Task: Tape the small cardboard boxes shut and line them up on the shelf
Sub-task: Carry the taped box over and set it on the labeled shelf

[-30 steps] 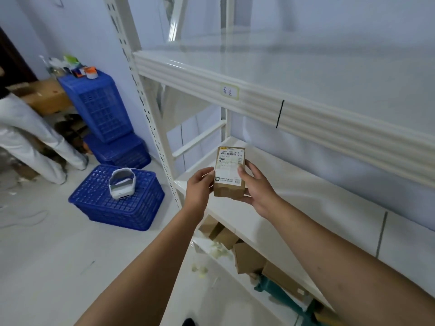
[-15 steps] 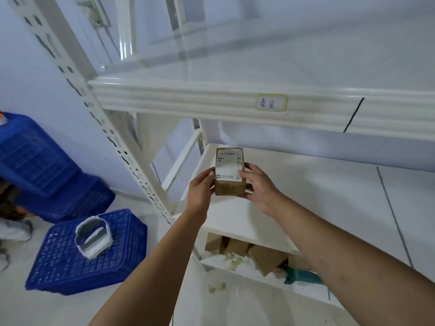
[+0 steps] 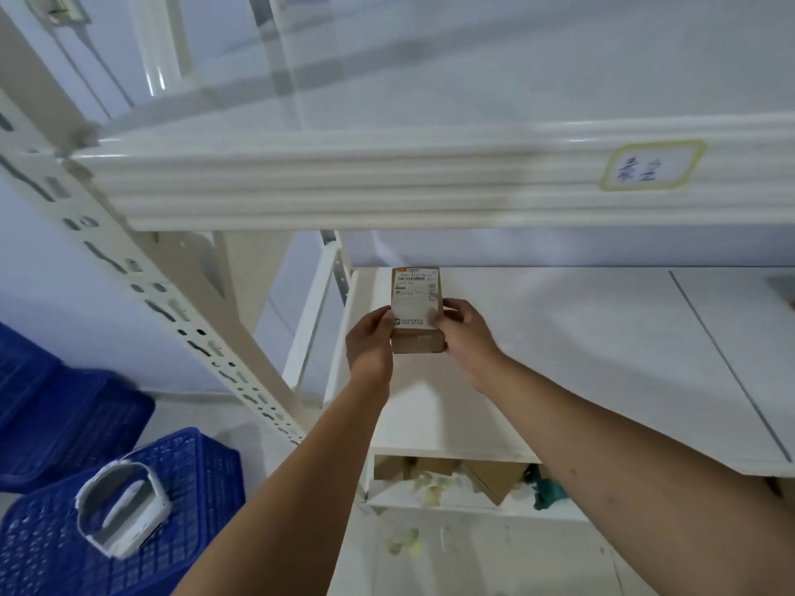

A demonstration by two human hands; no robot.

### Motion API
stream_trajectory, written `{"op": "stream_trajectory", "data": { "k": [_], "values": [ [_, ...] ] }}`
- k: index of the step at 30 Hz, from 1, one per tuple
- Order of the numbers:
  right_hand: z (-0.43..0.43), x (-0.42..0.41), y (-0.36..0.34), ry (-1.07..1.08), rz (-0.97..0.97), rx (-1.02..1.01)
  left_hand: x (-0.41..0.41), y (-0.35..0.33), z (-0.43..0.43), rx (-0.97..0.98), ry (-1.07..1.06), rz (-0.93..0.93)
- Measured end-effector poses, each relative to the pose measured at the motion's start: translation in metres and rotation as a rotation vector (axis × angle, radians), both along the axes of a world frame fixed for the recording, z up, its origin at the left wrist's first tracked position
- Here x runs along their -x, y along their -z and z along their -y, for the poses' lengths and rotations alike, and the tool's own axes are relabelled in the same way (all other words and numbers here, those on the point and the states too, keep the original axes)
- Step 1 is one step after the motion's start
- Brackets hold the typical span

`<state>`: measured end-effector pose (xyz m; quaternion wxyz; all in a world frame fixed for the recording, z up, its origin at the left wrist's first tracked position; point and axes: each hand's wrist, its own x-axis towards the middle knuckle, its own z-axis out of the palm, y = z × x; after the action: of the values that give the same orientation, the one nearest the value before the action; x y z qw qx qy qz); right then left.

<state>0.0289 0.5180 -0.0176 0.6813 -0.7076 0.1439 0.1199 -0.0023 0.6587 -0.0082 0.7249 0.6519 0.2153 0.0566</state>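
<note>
A small brown cardboard box [image 3: 416,311] with a white shipping label on top is held between both hands over the left end of the white middle shelf [image 3: 559,359]. My left hand [image 3: 369,346] grips its left side with the thumb on the label. My right hand [image 3: 466,333] grips its right side. I cannot tell whether the box's underside touches the shelf board. The box's far end points toward the back of the shelf.
The upper shelf beam [image 3: 387,187] with a handwritten label [image 3: 649,165] hangs just above. A perforated upright [image 3: 172,303] stands at left. Blue crates [image 3: 60,423] sit on the floor, one carrying a white tape dispenser [image 3: 122,507]. Cardboard boxes [image 3: 490,473] lie on the lowest shelf.
Both hands have carried the box forward and deeper under the upper shelf, toward the back left of the middle shelf. My head has moved closer and turned left.
</note>
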Motion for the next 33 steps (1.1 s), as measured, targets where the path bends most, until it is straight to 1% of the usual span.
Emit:
{"op": "stream_trajectory", "data": {
  "k": [2, 5, 10, 13, 16, 23, 27, 33],
  "values": [
    [-0.008, -0.012, 0.012, -0.030, 0.020, 0.059, -0.014, 0.010, -0.004, -0.022, -0.017, -0.017],
    [-0.018, -0.032, 0.029, -0.058, 0.035, 0.086, -0.031, 0.022, -0.014, -0.048, -0.042, -0.039],
    [-0.030, -0.055, 0.050, -0.067, 0.007, 0.082, -0.049, 0.032, -0.029, 0.110, -0.083, -0.068],
    [-0.033, -0.062, 0.055, -0.024, -0.022, 0.099, -0.056, 0.038, -0.031, 0.160, -0.083, -0.092],
    [-0.036, -0.065, 0.055, -0.055, -0.001, 0.133, -0.060, 0.040, -0.031, 0.195, -0.062, -0.086],
    [-0.043, -0.063, 0.055, -0.120, 0.066, 0.165, -0.058, 0.051, -0.039, 0.176, -0.033, -0.113],
    [-0.045, -0.064, 0.057, -0.125, 0.081, 0.178, -0.057, 0.054, -0.042, 0.147, 0.012, -0.080],
    [-0.047, -0.064, 0.056, -0.125, 0.081, 0.157, -0.062, 0.061, -0.042, 0.089, 0.022, -0.057]
  ]
}}
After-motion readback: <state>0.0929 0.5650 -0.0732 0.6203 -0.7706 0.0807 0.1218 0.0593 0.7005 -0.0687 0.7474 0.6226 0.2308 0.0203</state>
